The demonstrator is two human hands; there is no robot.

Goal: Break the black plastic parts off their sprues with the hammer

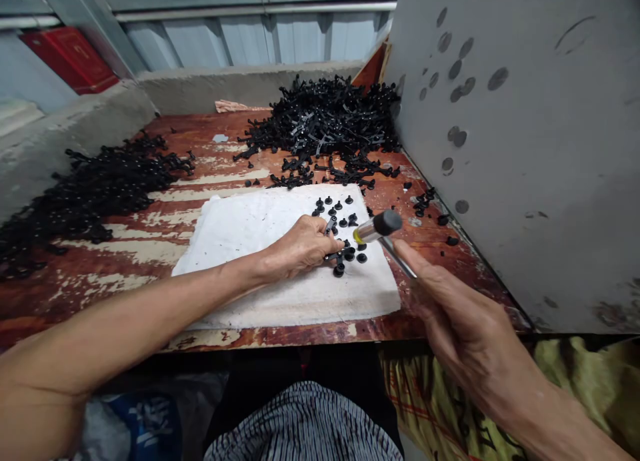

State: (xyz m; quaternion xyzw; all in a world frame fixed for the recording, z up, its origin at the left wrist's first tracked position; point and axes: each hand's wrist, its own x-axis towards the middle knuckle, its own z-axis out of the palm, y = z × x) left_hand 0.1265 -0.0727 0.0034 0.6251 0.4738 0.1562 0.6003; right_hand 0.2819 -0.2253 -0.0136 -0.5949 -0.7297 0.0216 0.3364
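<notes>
My right hand (450,301) is wrapped round the metal handle of a small hammer (375,227) with a black face and a yellow face. Its head hangs over the right part of a folded white cloth (240,241), yellow face toward the black pieces. My left hand (305,247) rests on the cloth, fingers closed on a black plastic part (341,253). Small round black caps (361,257) with stems stand in loose rows on the cloth beside these fingers. Exactly how the held part meets the caps is hidden by the fingers.
A large heap of black plastic parts (330,121) lies at the back, another heap (100,187) at the left. A grey panel (520,154) with dark round marks walls off the right side. A red box (73,57) is at the far left. The worn red-brown tabletop (195,124) lies underneath.
</notes>
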